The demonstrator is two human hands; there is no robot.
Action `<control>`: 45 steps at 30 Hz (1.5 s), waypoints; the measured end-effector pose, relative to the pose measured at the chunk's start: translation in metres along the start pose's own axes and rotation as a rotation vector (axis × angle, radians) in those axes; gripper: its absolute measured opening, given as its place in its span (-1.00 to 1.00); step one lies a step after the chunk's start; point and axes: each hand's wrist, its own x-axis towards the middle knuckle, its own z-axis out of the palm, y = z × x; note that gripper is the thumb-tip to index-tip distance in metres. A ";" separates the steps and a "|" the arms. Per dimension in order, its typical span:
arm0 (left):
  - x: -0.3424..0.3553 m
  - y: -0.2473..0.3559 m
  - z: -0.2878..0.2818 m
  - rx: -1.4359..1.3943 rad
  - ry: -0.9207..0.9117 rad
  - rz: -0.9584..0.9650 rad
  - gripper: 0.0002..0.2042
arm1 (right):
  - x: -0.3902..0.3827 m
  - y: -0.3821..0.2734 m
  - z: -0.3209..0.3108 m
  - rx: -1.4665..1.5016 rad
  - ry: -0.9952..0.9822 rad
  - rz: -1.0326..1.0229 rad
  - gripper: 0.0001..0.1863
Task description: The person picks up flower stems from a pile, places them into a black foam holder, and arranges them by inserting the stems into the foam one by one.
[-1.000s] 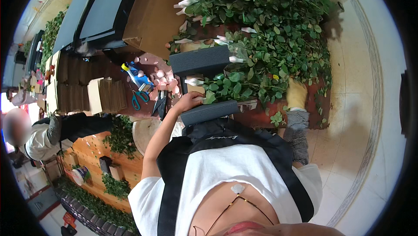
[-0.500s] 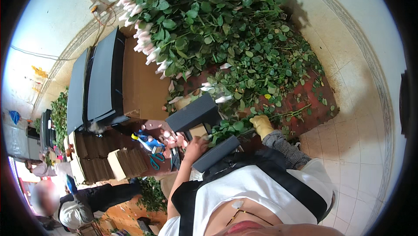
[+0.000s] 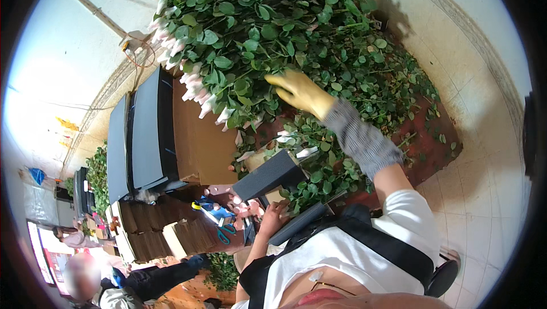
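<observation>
My right hand (image 3: 302, 93), in a yellow glove, is stretched out over a large pile of leafy rose stems (image 3: 273, 41), fingers apart and holding nothing visible. Pale sleeves (image 3: 196, 89) cover the flower heads along the pile's left edge. Close to my body, my bare left hand (image 3: 274, 218) rests with extended fingers by a small cardboard piece (image 3: 276, 196). That piece stands between two dark grey padded blocks, a farther block (image 3: 270, 175) and a nearer block (image 3: 302, 223). Leafy stems (image 3: 313, 190) lie between the blocks. Leaves and the blocks partly hide what my left fingertips touch.
Left of the blocks lie teal-handled scissors (image 3: 226, 234), a blue tape dispenser (image 3: 213, 211) and loose pink petals (image 3: 246, 206). Stacked cardboard sheets (image 3: 185, 238) and a large box with dark grey panels (image 3: 151, 132) stand farther left. Another person (image 3: 108, 286) is at the lower left.
My gloved right hand has left the stems beside the blocks and moved up and left over the large pile. My left hand stays by the cardboard piece. The whole view has shifted slightly.
</observation>
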 end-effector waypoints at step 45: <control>0.016 -0.001 0.005 0.381 0.192 0.147 -0.62 | -0.324 -0.025 0.110 -0.026 -0.891 0.498 -0.65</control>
